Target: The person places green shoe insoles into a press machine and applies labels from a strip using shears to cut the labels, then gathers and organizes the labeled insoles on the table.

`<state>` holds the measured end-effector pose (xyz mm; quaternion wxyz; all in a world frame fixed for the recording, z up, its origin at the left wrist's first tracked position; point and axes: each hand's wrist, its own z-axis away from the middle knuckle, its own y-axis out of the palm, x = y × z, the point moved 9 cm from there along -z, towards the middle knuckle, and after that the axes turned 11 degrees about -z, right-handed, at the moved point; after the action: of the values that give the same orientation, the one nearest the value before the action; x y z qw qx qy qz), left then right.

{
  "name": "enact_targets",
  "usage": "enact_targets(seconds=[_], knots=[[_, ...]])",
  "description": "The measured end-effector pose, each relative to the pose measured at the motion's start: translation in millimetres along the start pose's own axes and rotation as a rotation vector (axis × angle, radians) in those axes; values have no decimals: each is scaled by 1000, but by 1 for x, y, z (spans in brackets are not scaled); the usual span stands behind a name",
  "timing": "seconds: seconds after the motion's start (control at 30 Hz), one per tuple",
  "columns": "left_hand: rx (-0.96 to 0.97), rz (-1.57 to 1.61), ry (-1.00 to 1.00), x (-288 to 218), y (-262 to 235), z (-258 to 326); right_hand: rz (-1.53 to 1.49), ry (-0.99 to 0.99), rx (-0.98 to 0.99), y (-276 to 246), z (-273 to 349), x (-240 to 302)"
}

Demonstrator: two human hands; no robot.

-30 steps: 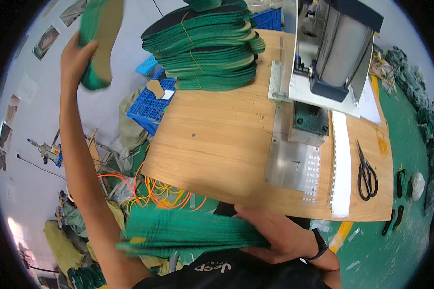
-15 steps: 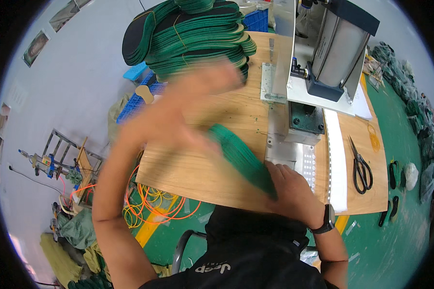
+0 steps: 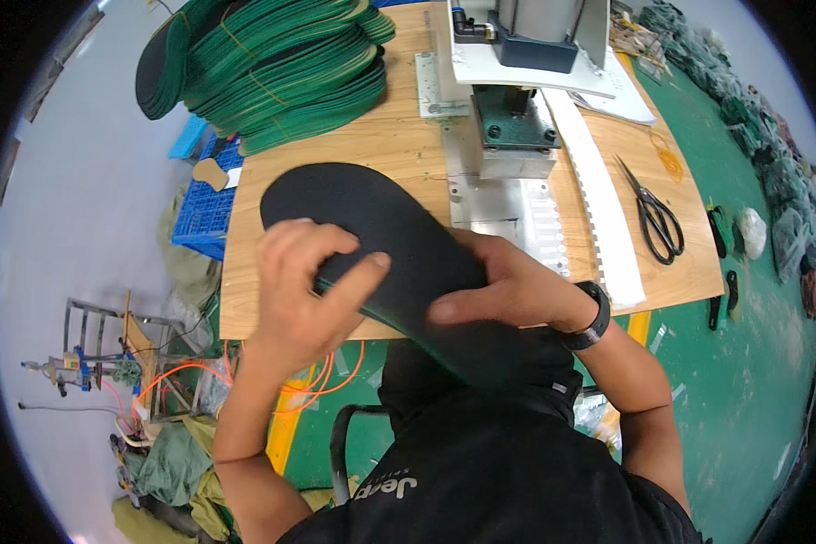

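A stack of insoles [image 3: 363, 204], black on its upper face with a green edge, is held over the front edge of the table and lies slantwise in front of my body. My right hand [image 3: 517, 281] grips it at the right side, thumb pressed on the black face and fingers out of sight beneath. At the left edge of the same stack is my left hand [image 3: 304, 286], its fingers bent over the black face and the thumb laid on top. How many insoles are in the stack cannot be made out.
Large banded bundles of green-edged insoles [image 3: 281, 77] are piled at the table's far left. A press [image 3: 517, 131] with a metal base plate stands at the back. Right of it lie a white strip [image 3: 598, 208] and black scissors [image 3: 657, 218]. A blue crate [image 3: 204, 213] adjoins the left edge.
My left hand has come down from the air onto the insole stack. The stack has turned from edge-on to black face up. The view has shifted, too.
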<state>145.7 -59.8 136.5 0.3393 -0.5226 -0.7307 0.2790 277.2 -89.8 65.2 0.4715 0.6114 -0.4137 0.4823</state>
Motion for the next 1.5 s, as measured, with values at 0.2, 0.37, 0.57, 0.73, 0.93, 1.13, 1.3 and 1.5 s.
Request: enact_targets(seconds=[0.2,0.37,0.57,0.73,0.93,1.13,1.3,1.5], knots=[[74,112,-155,34,11,9,1160,-224,100,3,-3,20],[461,453,-271,46,75,43,1080,-214,-35,-12,27,6],[420,491,-324,44,73,51,916,68,-266,-85,75,-16],[429,441,-316,39,67,49,1104,-272,-328,-54,95,41],[377,567,-248,22,64,38,1208,-127,-151,-28,46,7],[150,979,-625,36,93,94,1191,-54,-260,-44,40,-2],[165,871,-745,54,103,111,1191,-256,-360,-47,59,20],[104,583,-542,39,88,81,997,44,-283,-58,64,-4]])
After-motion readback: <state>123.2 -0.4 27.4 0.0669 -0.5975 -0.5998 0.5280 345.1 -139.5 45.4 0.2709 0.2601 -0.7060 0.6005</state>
